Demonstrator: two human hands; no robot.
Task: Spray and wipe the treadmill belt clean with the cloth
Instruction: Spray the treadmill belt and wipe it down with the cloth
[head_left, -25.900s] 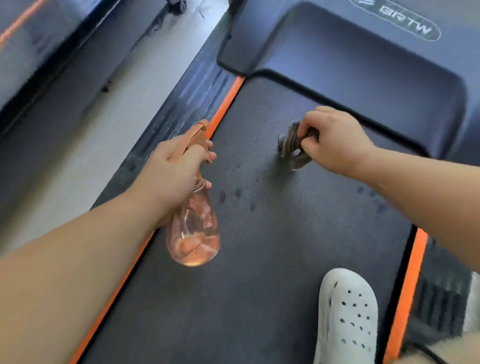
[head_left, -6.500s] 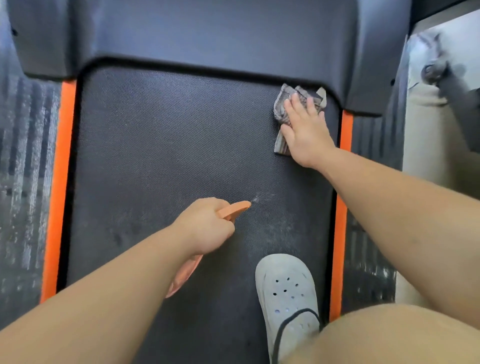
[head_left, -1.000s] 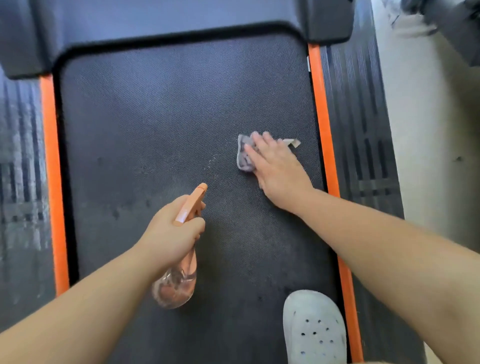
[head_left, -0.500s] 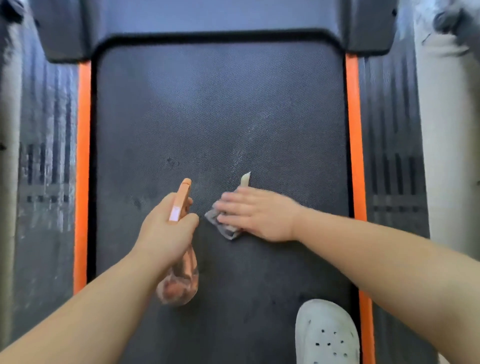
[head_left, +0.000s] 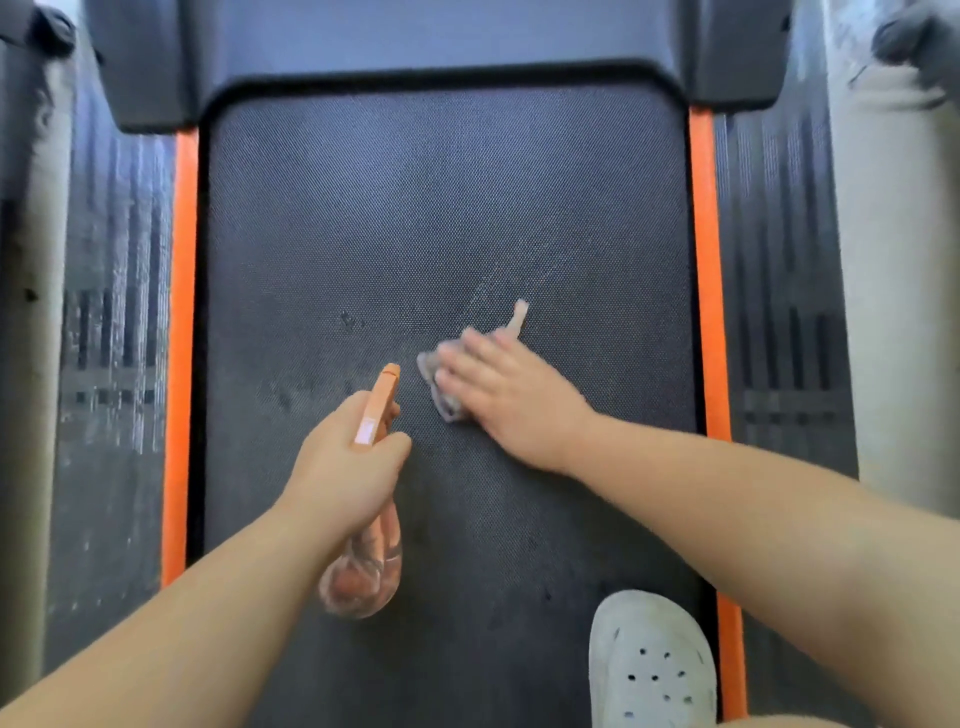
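The dark textured treadmill belt (head_left: 426, 218) fills the middle of the view. My right hand (head_left: 511, 397) lies flat on a small grey cloth (head_left: 441, 387) near the belt's centre, fingers straight and blurred; one corner of the cloth sticks out beyond the fingers. My left hand (head_left: 348, 460) grips the neck of an orange spray bottle (head_left: 366, 569), its orange head pointing up the belt just left of the cloth. A few dark drops mark the belt left of the bottle.
Orange strips (head_left: 179, 332) and ribbed side rails (head_left: 779, 291) border the belt on both sides. The motor cover (head_left: 441, 41) closes the far end. A white perforated clog (head_left: 652, 660) stands on the belt at the lower right. Pale floor lies to the right.
Over the last second my right hand slid the cloth from the right side of the belt to the centre beside the bottle. Since half a second ago it has shifted slightly up-right. My left hand keeps its grip.
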